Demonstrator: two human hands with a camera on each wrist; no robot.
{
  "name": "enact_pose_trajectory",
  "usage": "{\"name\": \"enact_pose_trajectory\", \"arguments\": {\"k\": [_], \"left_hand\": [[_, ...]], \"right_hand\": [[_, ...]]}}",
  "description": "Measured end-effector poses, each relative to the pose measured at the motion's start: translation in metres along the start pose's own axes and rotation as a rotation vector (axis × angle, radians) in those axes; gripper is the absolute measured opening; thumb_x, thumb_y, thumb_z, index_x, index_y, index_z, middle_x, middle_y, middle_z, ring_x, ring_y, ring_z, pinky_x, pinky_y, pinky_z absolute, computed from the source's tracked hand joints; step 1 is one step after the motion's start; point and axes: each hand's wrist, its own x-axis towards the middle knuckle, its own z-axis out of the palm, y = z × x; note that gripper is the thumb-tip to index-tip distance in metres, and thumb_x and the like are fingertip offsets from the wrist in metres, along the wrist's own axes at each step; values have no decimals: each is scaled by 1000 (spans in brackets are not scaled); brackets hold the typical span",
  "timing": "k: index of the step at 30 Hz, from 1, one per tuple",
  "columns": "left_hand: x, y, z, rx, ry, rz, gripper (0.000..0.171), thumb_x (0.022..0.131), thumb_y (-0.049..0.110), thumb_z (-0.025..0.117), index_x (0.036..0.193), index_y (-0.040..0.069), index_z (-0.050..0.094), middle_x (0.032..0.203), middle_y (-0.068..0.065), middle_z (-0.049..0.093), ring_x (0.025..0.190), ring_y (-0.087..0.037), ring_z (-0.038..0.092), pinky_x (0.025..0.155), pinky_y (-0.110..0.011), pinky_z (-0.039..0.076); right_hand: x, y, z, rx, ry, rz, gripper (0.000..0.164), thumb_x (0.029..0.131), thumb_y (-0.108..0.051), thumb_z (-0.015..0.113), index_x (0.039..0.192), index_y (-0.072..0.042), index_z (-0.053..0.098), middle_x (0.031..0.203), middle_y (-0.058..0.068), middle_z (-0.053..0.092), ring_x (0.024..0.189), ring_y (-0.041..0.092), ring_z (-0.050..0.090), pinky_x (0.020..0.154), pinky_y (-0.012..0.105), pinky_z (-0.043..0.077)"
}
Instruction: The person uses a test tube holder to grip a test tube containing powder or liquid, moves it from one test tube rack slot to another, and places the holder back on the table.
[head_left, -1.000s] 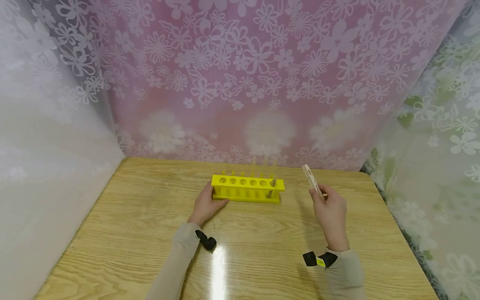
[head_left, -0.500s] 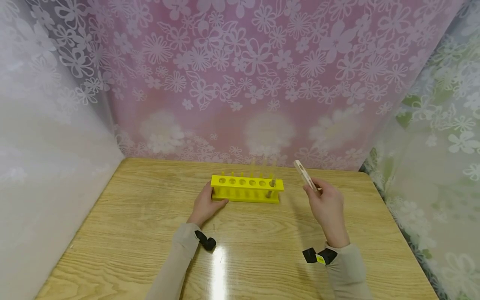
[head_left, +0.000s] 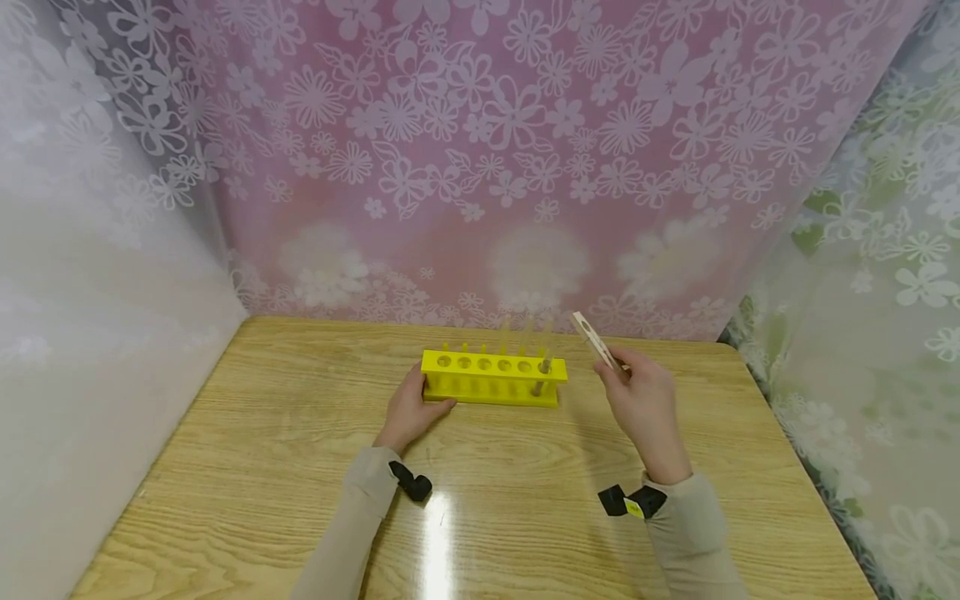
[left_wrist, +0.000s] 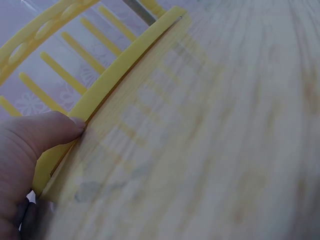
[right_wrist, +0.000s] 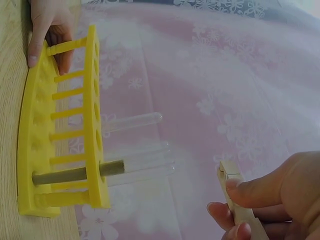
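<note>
A yellow test tube rack (head_left: pixel 491 367) stands on the table, held at its left end by my left hand (head_left: pixel 408 412). My left thumb (left_wrist: pixel 60 127) lies along the front edge of the base, and the other fingers go behind the rack. Clear test tubes (right_wrist: pixel 137 121) sit upside down on rear pegs, rounded ends up. A dark grey rod (right_wrist: pixel 60 176) stands in the rightmost hole. To the right of the rack, my right hand (head_left: pixel 643 408) pinches a wooden test tube clamp (head_left: pixel 592 336) between thumb and fingers, raised above the table and tilted up to the left.
The wood-grain table (head_left: pixel 300 500) reaches back to a pink flowered curtain (head_left: pixel 480 167). Pale curtains hang along the left and right sides. A black strap with a camera (head_left: pixel 633 501) is on each wrist.
My right hand has moved left and slightly up, bringing the test tube clamp closer to the rack. The left hand and rack have stayed in place.
</note>
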Motion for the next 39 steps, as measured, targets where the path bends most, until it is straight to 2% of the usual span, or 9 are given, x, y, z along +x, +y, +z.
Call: {"name": "enact_pose_trajectory", "arguments": {"k": [13, 16, 21, 26, 34, 39], "left_hand": [[-1, 0, 0, -8, -3, -10, 82, 81, 29, 84, 148, 13, 40, 130, -9, 57, 118, -25, 56, 103, -45, 43], [-1, 0, 1, -6, -1, -11, 80, 81, 30, 84, 147, 13, 42, 126, -7, 58, 114, -24, 58, 102, -44, 44], [0, -1, 2, -12, 1, -7, 77, 81, 30, 84, 145, 14, 44, 122, -6, 59, 109, -23, 59, 99, -44, 46], [1, -3, 2, -11, 0, -6, 78, 81, 29, 84, 146, 14, 43, 126, -6, 57, 113, -23, 58, 101, -44, 45], [0, -3, 3, -9, 4, 8, 79, 81, 30, 83, 146, 13, 42, 127, -7, 57, 114, -24, 58, 101, -45, 45], [0, -3, 3, -5, 4, 0, 80, 80, 30, 84, 147, 14, 42, 127, -7, 57, 114, -23, 58, 101, -44, 45]], "right_hand": [[4, -2, 6, -10, -38, -88, 25, 90, -10, 74, 111, 3, 74, 89, 18, 72, 58, 22, 56, 50, 32, 40], [5, -1, 7, -14, -44, -104, 26, 90, -9, 73, 113, 4, 73, 91, 20, 71, 62, 26, 60, 52, 35, 43], [5, -1, 9, -18, -52, -112, 28, 90, -9, 73, 115, 4, 72, 93, 21, 71, 62, 28, 60, 52, 36, 43], [5, -2, 9, -17, -72, -108, 29, 90, -9, 73, 116, 4, 72, 93, 21, 71, 61, 26, 58, 51, 34, 40], [6, -1, 11, -14, -90, -110, 29, 91, -8, 71, 118, 3, 71, 92, 19, 71, 50, 18, 43, 45, 30, 33], [7, 2, 14, -24, -79, -121, 28, 90, -8, 72, 116, 3, 72, 95, 19, 72, 52, 18, 48, 45, 29, 34]]}}
